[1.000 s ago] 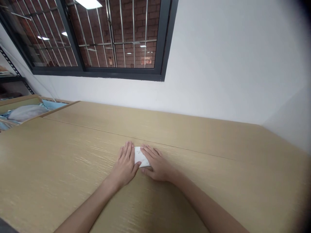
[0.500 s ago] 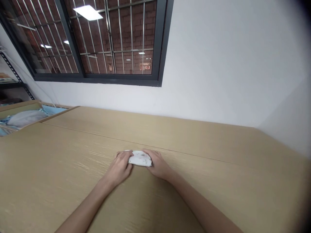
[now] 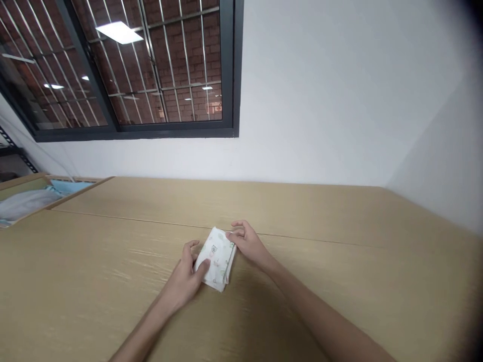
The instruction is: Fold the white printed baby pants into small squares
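A folded white cloth (image 3: 216, 259) with small printed figures and green touches is tilted over the tabletop, its layered edges showing on the right side. My left hand (image 3: 189, 274) grips its left edge, the thumb lying on top and the other fingers partly behind. At the upper right corner, my right hand (image 3: 247, 242) pinches the cloth between thumb and fingertips, while other fingers stretch out past it. Whether the cloth's lower edge touches the surface I cannot tell.
The wide tan wooden surface (image 3: 113, 301) has a seam running across it and meets a white wall (image 3: 309, 100). At the far left, an open compartment (image 3: 75, 198) holds blue and white fabric. Above is a dark-framed barred window (image 3: 169, 128).
The cloth was lying flat and narrow between both hands; now it is turned, tilted up, and shows a broader face. My hands have shifted to its left edge and upper right corner.
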{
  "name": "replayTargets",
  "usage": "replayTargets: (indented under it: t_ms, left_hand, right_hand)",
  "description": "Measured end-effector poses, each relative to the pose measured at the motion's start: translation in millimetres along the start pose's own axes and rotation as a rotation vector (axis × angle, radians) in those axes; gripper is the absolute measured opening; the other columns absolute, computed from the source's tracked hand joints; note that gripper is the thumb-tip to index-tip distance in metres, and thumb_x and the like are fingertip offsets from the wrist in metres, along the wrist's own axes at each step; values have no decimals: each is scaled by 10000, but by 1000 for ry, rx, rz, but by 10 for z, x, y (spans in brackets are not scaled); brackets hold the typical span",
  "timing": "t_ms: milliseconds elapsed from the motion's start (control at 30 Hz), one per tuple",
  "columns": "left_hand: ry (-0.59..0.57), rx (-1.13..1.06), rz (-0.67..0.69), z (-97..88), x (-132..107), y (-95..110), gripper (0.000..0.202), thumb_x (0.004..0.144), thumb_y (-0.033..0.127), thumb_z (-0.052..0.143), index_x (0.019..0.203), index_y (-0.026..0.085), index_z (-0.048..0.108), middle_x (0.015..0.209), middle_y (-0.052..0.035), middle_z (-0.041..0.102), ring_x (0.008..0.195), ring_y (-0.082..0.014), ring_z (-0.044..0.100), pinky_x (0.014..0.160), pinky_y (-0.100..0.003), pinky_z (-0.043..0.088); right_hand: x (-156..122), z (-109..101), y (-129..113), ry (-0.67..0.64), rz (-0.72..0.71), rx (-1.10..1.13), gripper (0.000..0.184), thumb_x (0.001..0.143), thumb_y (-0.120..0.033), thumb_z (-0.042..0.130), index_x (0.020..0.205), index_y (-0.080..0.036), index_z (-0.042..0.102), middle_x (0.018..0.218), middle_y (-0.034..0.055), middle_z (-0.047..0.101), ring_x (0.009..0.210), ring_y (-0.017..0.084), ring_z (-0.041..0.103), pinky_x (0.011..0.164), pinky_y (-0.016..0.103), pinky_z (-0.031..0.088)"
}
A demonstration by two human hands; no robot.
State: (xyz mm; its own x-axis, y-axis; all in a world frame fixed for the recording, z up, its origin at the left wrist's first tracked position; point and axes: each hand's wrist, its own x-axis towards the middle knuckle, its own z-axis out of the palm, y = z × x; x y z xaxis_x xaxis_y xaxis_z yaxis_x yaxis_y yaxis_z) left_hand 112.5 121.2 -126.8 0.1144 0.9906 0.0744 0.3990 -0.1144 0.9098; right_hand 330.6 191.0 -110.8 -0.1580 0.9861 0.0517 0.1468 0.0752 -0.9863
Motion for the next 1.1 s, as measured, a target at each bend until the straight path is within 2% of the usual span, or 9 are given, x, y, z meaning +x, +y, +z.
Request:
replayTargets:
  t_ms: [100, 167, 300, 433, 567, 667, 800, 900, 1100]
  left_hand:
    - [-66, 253, 8, 9, -41, -13, 550, 947, 432, 490, 1399, 191, 291, 827, -18, 663, 739, -232, 635, 715, -360, 473]
    - [-61, 434, 56, 9, -54, -8, 447, 963, 402, 455, 1356, 204, 383, 865, -45, 667, 803, -261, 645, 737, -387, 478]
    - [124, 736, 300, 16, -65, 38, 292, 995, 362, 400, 1150, 180, 568, 1076, -140, 651, 1035, -332, 611, 898, -506, 471]
    - [31, 613, 488, 103, -158, 124, 278, 1003, 315, 423, 1204, 194, 572, 1191, -130, 649, 1114, -273, 617, 965, -444, 505]
    - [-167, 649, 444, 307, -298, 143, 285, 988, 283, 421, 1165, 201, 628, 1095, -126, 709, 987, -293, 695, 850, -449, 577]
    - [-222, 758, 448, 423, -338, 93, 332, 960, 263, 450, 1217, 182, 643, 1133, -165, 714, 1014, -355, 699, 851, -518, 584]
    - [-214, 755, 445, 446, -314, 58, 278, 964, 261, 449, 1144, 219, 657, 1125, -137, 725, 1023, -345, 701, 847, -507, 597]
    - [-208, 724, 447, 422, -300, 81, 262, 997, 306, 419, 1136, 229, 628, 1180, -129, 705, 1148, -328, 658, 945, -496, 574]
    - [-229, 687, 460, 381, -301, 114, 486, 1008, 334, 417, 1470, 182, 401, 1480, -147, 525, 1404, -307, 462, 1133, -494, 459]
  right_hand:
    - [23, 4, 83, 11, -7, -3, 376, 883, -420, 655, 1149, -212, 489, 1016, 74, 668, 935, 232, 681, 819, 370, 526]
    - [16, 11, 89, 43, -27, -44, 359, 911, -435, 623, 1159, -207, 500, 1146, 114, 654, 1029, 239, 673, 894, 391, 523]
    - [-59, 18, -28, 103, -225, -296, 431, 970, -467, 541, 1315, -211, 508, 1407, 136, 542, 1303, 256, 533, 1086, 440, 428]
    - [-238, 61, -272, -198, -509, -470, 465, 1048, -438, 412, 1447, -215, 494, 1544, 94, 460, 1450, 227, 378, 1204, 427, 290]
    - [-425, 181, -387, -533, -656, -518, 444, 1071, -369, 372, 1455, -216, 532, 1530, 62, 493, 1461, 213, 376, 1220, 392, 262]
    - [-468, 254, -279, -623, -670, -521, 408, 1066, -358, 399, 1413, -255, 586, 1450, 25, 582, 1435, 220, 422, 1216, 399, 283]
    - [-383, 224, -32, -568, -645, -567, 384, 1059, -300, 410, 1376, -288, 626, 1429, 10, 598, 1413, 235, 456, 1214, 428, 301]
    - [-281, 153, 110, -462, -674, -600, 405, 1037, -269, 458, 1423, -287, 580, 1499, 21, 522, 1442, 246, 413, 1233, 454, 261]
    - [-162, 114, 255, -278, -611, -719, 492, 1056, -376, 391, 1522, -226, 441, 1596, 92, 380, 1500, 268, 297, 1225, 526, 243]
